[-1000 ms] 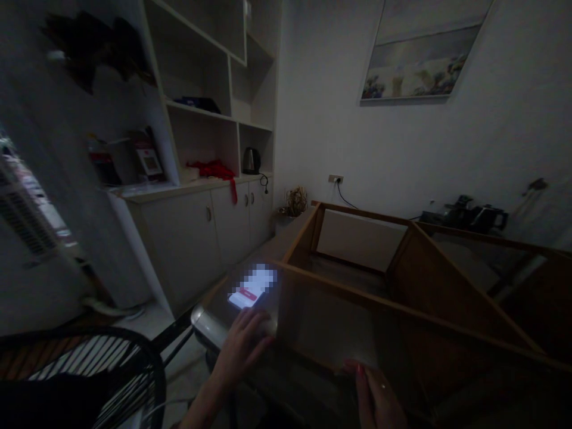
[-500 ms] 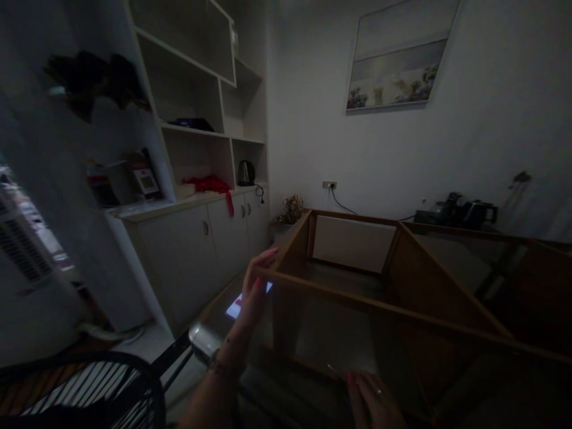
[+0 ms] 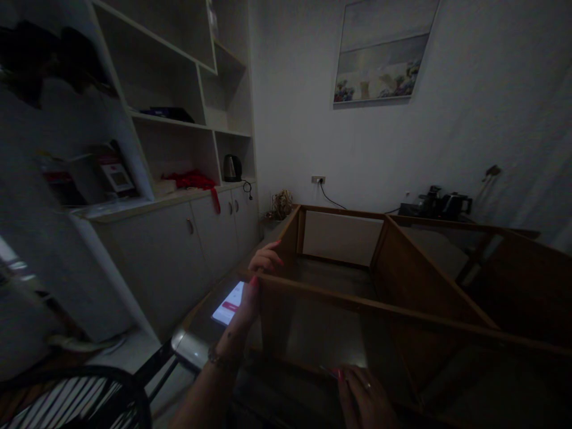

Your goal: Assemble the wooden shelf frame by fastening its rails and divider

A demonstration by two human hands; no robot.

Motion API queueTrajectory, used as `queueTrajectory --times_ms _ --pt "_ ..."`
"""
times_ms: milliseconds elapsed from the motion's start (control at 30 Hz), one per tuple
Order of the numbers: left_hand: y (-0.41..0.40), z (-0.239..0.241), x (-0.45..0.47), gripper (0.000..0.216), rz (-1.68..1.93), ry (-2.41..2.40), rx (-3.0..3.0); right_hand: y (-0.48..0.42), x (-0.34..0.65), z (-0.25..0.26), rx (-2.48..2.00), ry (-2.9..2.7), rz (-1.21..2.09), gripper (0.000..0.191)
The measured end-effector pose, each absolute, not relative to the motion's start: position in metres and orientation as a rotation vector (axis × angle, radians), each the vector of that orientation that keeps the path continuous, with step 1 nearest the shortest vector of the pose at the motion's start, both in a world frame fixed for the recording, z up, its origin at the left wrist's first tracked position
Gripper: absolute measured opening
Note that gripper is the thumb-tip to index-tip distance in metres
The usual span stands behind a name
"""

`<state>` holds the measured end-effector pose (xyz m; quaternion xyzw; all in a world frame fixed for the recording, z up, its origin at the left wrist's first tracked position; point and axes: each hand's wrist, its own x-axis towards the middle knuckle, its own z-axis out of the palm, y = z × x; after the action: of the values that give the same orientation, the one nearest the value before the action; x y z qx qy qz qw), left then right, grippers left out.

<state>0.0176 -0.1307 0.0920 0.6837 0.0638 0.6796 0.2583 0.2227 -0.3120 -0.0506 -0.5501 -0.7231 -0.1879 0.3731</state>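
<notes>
In the dim room my left hand (image 3: 260,272) grips the near left corner of a wooden frame unit (image 3: 388,280) with open compartments, its fingers curled over the top rail. Just left of that hand a lit phone (image 3: 229,303) lies flat on the table. My right hand (image 3: 366,397) rests at the bottom of the view on the frame's near lower edge, fingers bent, and seems to pinch a small thin object that I cannot make out.
White cabinets and shelves (image 3: 187,179) with a kettle (image 3: 230,168) and red cloth (image 3: 192,179) stand at left. A painting (image 3: 379,56) hangs on the far wall. Dark appliances (image 3: 435,205) sit behind the frame. A black wire chair (image 3: 80,399) is at bottom left.
My left hand left the phone, rose and took hold of the frame's corner. The view swung left, and my right hand stayed low on the near edge.
</notes>
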Motion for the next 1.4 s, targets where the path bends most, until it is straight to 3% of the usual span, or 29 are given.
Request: queueTrajectory --times_ms 500,700,800,1000,1167,1267,1400 --pt "-0.133 0.093 0.012 0.034 1.851 0.054 1.888 -0.318 0.207 -0.033 -1.475 -1.727 -0.326 0.032" --pt "-0.131 0.091 -0.001 0.039 1.678 0.190 1.962 -0.319 0.203 -0.027 -1.517 -1.778 -0.142 0.035" --pt "-0.129 0.087 -0.008 0.048 1.609 0.245 1.952 -0.319 0.202 -0.025 -1.530 -1.783 -0.093 0.035" --pt "-0.115 0.077 -0.030 0.087 1.604 0.300 1.931 -0.319 0.208 -0.027 -1.514 -1.771 -0.090 0.034" --pt "-0.092 0.079 -0.052 0.045 1.607 0.901 2.203 -0.316 0.212 -0.027 -1.475 -1.811 -0.173 0.033" --pt "-0.076 0.080 -0.048 0.028 1.160 1.321 2.575 -0.313 0.214 -0.029 -1.428 -1.838 -0.211 0.033" --pt "-0.059 0.071 -0.024 0.013 0.846 1.409 2.705 -0.311 0.223 -0.039 -1.415 -1.901 -0.252 0.033"
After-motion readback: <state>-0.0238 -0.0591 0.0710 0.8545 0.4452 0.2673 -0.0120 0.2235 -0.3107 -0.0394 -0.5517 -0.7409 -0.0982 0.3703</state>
